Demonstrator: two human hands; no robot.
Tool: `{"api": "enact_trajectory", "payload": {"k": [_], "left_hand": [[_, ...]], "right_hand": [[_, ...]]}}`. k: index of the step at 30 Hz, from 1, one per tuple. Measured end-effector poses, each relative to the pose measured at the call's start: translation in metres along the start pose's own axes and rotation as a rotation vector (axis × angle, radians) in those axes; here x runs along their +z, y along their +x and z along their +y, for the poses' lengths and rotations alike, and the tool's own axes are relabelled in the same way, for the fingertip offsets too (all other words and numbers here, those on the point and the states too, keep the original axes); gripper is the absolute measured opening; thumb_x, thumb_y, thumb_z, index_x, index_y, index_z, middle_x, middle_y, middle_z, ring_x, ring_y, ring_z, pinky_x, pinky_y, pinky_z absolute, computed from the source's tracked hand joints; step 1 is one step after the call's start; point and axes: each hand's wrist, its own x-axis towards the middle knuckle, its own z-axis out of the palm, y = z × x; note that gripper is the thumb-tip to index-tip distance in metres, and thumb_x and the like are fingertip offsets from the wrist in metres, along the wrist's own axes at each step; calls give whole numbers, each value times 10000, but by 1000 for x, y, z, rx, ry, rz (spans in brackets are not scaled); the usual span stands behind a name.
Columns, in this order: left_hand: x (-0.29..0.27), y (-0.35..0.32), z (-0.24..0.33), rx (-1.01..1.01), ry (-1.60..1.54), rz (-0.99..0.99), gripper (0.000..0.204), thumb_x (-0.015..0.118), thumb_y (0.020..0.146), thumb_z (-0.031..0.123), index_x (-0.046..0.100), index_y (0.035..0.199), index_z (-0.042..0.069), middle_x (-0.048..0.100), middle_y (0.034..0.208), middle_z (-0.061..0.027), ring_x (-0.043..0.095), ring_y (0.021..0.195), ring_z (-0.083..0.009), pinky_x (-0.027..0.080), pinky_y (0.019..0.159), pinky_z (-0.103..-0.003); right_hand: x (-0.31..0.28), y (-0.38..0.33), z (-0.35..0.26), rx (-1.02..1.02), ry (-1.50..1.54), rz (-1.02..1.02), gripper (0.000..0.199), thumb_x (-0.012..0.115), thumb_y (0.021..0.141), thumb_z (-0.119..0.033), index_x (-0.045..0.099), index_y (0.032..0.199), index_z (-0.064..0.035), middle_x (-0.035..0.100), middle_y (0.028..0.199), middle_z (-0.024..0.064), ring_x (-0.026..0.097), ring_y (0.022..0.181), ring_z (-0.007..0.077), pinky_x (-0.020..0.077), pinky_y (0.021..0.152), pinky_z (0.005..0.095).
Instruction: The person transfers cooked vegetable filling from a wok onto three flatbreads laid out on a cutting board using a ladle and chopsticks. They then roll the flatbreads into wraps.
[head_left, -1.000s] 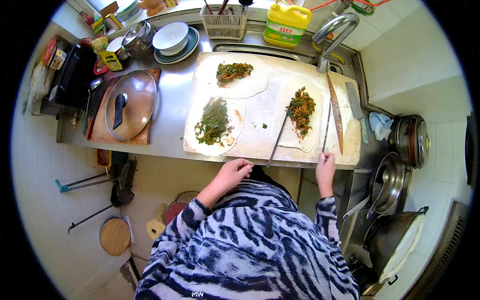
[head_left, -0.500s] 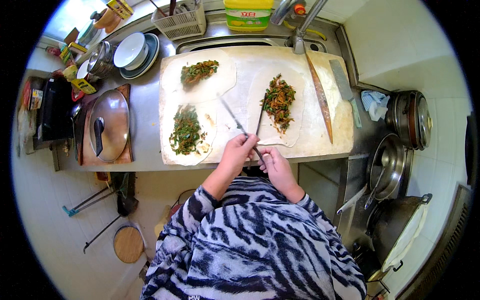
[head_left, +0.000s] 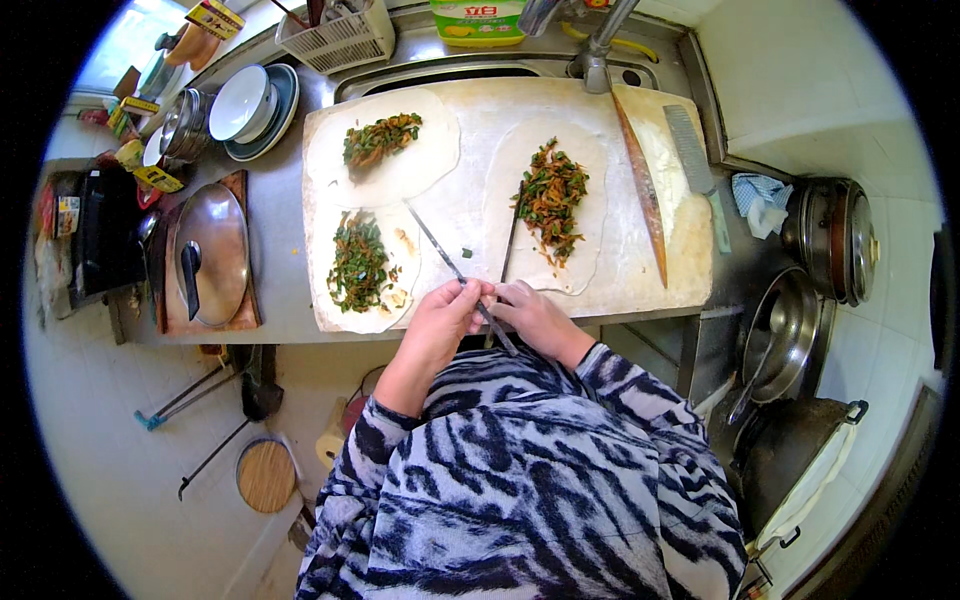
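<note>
Left hand [head_left: 437, 320]: closed, with a slanted chopstick [head_left: 430, 233] pinched between thumb and fingers at the near edge of the pale board [head_left: 472, 170]. The stick's long axis is run from far left to near right; its far tip is pointed between the two left-hand dough sheets [head_left: 425, 165], contact with the board not determinable. Right hand [head_left: 540, 325]: fingers curled, set just beside the left fingertips; whether anything is gripped cannot be told. A second chopstick [head_left: 511, 235] is laid almost straight away from the body, its far end against the left edge of the filling mound [head_left: 553, 200] on the right-hand dough sheet [head_left: 500, 150]. Its near part is passed behind the fingers. From the right hand it is found ahead and slightly left, that hand being the nearer.
</note>
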Motion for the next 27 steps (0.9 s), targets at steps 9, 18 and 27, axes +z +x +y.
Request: {"api": "enact_trajectory", "payload": {"k": [9, 18, 27], "left_hand": [[-4, -27, 22, 58, 11, 17, 298, 535, 1032, 268, 651, 1072, -3, 595, 848, 11, 515, 673, -53, 421, 607, -188], [56, 4, 34, -92, -210, -311, 345, 523, 1033, 244, 626, 1175, -53, 622, 831, -4, 529, 643, -63, 449, 584, -187], [60, 11, 21, -220, -357, -369, 407, 478, 1048, 353, 581, 1223, 1, 550, 790, -2, 499, 664, -72, 398, 568, -196]], "right_hand": [[-31, 13, -6, -74, 148, 185, 300, 640, 826, -50, 589, 1121, -63, 607, 1110, 106, 575, 1037, 297, 497, 882, 369], [-95, -5, -49, -84, 95, 382, 412, 736, 783, 5, 641, 1169, -104, 607, 1012, 89, 638, 884, 273, 539, 746, 340], [-129, -13, -70, 50, -18, 583, 312, 741, 795, 1, 685, 1093, -75, 629, 1013, 86, 655, 841, 218, 547, 677, 298]]}}
